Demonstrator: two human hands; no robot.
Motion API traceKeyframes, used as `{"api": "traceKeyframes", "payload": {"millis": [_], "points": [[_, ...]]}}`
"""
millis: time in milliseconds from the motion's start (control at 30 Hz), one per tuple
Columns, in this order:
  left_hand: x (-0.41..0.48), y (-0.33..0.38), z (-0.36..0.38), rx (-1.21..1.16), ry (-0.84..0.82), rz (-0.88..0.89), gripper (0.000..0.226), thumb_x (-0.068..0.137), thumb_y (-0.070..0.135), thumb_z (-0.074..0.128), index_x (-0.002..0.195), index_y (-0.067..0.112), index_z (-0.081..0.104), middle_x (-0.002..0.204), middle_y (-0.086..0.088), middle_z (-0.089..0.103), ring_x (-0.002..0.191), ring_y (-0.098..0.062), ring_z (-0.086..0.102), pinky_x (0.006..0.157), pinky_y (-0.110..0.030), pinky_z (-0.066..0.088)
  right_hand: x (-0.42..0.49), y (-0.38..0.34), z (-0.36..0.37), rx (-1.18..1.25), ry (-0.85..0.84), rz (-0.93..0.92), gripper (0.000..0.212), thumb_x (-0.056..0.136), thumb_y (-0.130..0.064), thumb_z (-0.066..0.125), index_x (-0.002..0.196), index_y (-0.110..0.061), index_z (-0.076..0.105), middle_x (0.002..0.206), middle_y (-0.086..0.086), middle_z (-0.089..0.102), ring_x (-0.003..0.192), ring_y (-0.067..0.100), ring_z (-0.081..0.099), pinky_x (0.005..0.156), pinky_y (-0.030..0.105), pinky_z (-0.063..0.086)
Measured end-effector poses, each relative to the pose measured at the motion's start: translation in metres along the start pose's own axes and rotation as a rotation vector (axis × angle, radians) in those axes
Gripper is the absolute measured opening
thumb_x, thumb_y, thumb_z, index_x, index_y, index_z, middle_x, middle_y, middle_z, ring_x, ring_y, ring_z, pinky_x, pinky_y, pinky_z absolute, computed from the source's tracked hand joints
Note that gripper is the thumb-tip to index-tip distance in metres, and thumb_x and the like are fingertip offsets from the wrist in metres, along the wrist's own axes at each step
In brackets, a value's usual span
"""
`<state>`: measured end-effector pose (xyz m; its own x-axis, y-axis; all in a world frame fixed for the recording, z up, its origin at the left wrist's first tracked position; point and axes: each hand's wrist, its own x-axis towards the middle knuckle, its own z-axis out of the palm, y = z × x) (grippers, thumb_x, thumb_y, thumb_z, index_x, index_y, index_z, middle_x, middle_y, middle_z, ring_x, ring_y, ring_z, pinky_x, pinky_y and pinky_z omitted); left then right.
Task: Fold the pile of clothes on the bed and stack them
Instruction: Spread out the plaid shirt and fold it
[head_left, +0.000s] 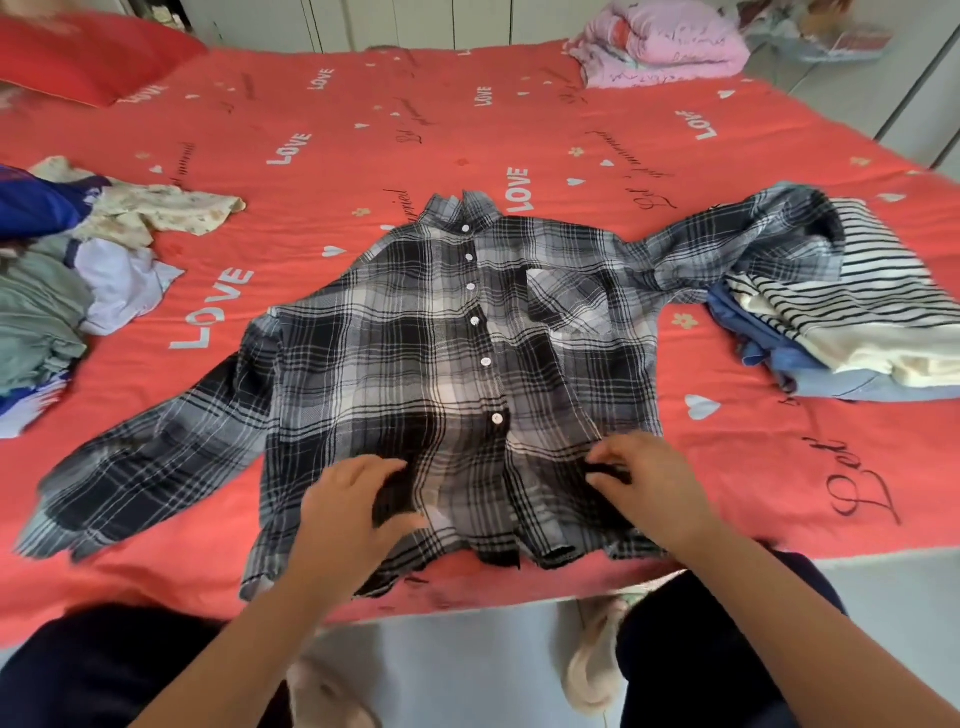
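A black-and-white plaid shirt (441, 338) lies spread front-up on the red bed sheet (363, 130), buttoned, collar away from me. Its left sleeve stretches toward the near left; its right sleeve drapes over the stack at the right. My left hand (348, 514) rests on the lower left front of the shirt with fingers loosely bent. My right hand (644, 478) lies on the lower right front near the hem, fingertips touching the cloth. A folded stack (857, 332) with a striped top over blue garments sits at the right. An unfolded pile (67, 260) lies at the left.
A red pillow (88, 57) is at the far left corner. A folded pink blanket (660, 47) sits at the far right corner. The bed's near edge runs just below the shirt hem, with floor and my slippered feet (592, 670) beneath.
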<state>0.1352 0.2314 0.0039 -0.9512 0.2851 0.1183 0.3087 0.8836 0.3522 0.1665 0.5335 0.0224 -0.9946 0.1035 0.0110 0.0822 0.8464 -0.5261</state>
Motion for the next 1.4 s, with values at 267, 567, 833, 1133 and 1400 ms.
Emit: {"api": "traceKeyframes", "payload": {"millis": [267, 567, 833, 1133, 1400], "points": [[-0.027, -0.030, -0.003, -0.313, 0.137, -0.698, 0.050, 0.086, 0.023, 0.062, 0.129, -0.001, 0.047, 0.117, -0.030, 0.053, 0.111, -0.043, 0.046, 0.097, -0.044, 0.037, -0.048, 0.024, 0.000, 0.130, 0.044, 0.383, 0.048, 0.085, -0.021, 0.065, 0.127, -0.005, 0.048, 0.115, 0.017, 0.060, 0.112, 0.034, 0.054, 0.084, 0.036, 0.042], [-0.031, -0.026, -0.057, -1.174, 0.188, -0.837, 0.009, 0.088, 0.007, 0.059, 0.092, -0.001, 0.060, 0.072, -0.013, 0.052, 0.048, -0.021, 0.052, 0.042, -0.024, 0.043, -0.049, 0.011, -0.046, 0.533, 0.242, 0.469, 0.022, 0.081, 0.003, 0.058, 0.068, -0.014, 0.059, 0.057, 0.011, 0.052, 0.045, 0.017, 0.042, 0.040, 0.017, 0.038], [-0.044, -0.031, -0.076, -0.838, 0.170, -0.785, 0.022, 0.082, 0.007, 0.067, 0.102, -0.002, 0.060, 0.081, -0.017, 0.063, 0.061, -0.028, 0.068, 0.046, -0.026, 0.052, -0.060, 0.028, -0.095, 0.171, 0.055, 0.549, 0.010, 0.079, 0.003, 0.059, 0.078, -0.004, 0.066, 0.050, 0.010, 0.056, 0.043, 0.020, 0.049, 0.042, 0.020, 0.034], [-0.054, 0.005, -0.039, -0.107, 0.079, -0.331, 0.048, 0.083, 0.018, 0.066, 0.128, 0.006, 0.053, 0.127, -0.016, 0.053, 0.119, -0.031, 0.045, 0.103, -0.037, 0.033, -0.075, 0.005, -0.019, -0.141, 0.198, 0.139, 0.028, 0.074, 0.004, 0.061, 0.099, -0.007, 0.065, 0.093, 0.016, 0.061, 0.087, 0.032, 0.058, 0.077, 0.036, 0.045], [-0.039, 0.094, 0.016, -0.134, -0.198, 0.112, 0.039, 0.090, 0.032, 0.056, 0.126, 0.021, 0.051, 0.125, 0.003, 0.046, 0.117, -0.015, 0.044, 0.099, -0.030, 0.040, -0.075, -0.051, 0.055, -0.293, -0.109, -0.036, 0.028, 0.090, -0.022, 0.052, 0.116, -0.013, 0.047, 0.114, 0.004, 0.051, 0.106, 0.022, 0.049, 0.085, 0.030, 0.044]]}}
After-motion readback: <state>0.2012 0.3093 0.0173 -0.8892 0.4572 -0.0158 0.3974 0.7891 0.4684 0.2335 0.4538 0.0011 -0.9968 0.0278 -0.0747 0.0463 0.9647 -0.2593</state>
